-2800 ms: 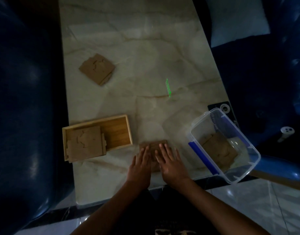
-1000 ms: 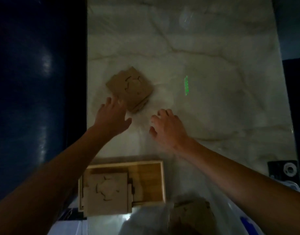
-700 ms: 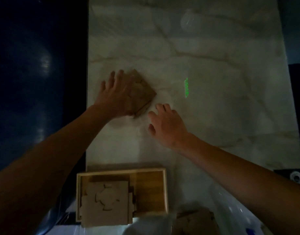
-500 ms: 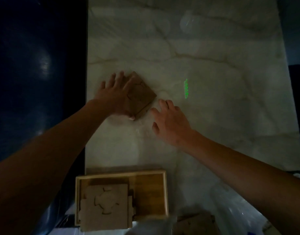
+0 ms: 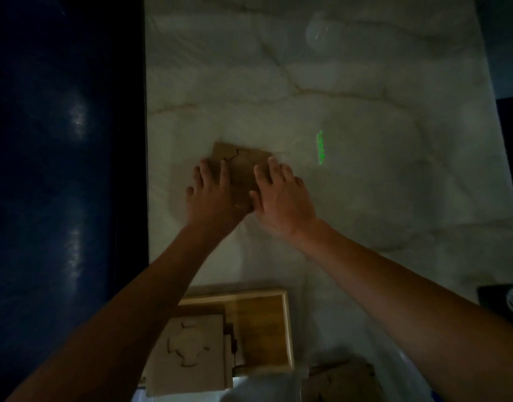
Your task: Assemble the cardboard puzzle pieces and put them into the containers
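Note:
A brown cardboard puzzle square [image 5: 241,166], its pieces joined, lies on the marble table [image 5: 365,82] in the middle of the view. My left hand [image 5: 213,195] rests flat on its left part and my right hand [image 5: 280,195] on its right edge, fingers spread. Closer to me stands a wooden box [image 5: 261,329] with a pale assembled puzzle [image 5: 188,352] lying over its left side. Another brown cardboard puzzle [image 5: 342,381] lies at the bottom edge, to the right of the box.
A green light mark [image 5: 320,146] shows on the table, right of my hands. A dark blue sofa [image 5: 61,169] runs along the table's left edge. A black device [image 5: 510,300] sits at the right edge. The scene is dim.
My right hand has moved onto the puzzle square beside my left hand. The square has turned from a diamond tilt and slid nearer the table's middle.

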`<action>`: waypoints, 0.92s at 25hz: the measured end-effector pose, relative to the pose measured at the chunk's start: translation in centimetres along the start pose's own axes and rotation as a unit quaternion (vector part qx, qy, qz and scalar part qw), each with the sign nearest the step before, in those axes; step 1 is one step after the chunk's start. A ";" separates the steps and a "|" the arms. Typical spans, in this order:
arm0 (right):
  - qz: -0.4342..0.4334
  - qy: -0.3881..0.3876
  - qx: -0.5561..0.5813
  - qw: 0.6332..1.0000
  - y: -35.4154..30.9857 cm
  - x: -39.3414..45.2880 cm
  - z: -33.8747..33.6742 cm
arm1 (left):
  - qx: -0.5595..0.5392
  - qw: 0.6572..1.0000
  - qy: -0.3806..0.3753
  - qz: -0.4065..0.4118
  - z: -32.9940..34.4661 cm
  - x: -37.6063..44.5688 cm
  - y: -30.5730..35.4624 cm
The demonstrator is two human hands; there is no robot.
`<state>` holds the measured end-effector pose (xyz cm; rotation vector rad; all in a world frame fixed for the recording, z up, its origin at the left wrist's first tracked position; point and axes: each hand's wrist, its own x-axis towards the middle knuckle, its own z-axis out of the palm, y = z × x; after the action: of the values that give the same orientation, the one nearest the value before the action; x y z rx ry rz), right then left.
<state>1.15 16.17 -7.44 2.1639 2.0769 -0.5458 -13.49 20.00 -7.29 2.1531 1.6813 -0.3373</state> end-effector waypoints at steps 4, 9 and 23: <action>-0.036 -0.012 -0.021 0.999 1.2 -0.9 1.1 | 0.024 0.999 0.037 0.022 1.3 -2.2 0.0; -0.050 -0.021 -0.035 0.998 1.7 -1.2 1.5 | 0.016 0.996 0.030 0.084 -0.5 -0.8 -1.4; 0.021 -0.015 0.053 0.998 0.7 -3.3 0.7 | 0.012 0.990 0.076 0.121 -0.1 -1.5 -1.9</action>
<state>1.71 12.80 -7.14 2.2363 2.0253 -0.6946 -15.68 19.13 -6.90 2.4227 1.4737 -0.1261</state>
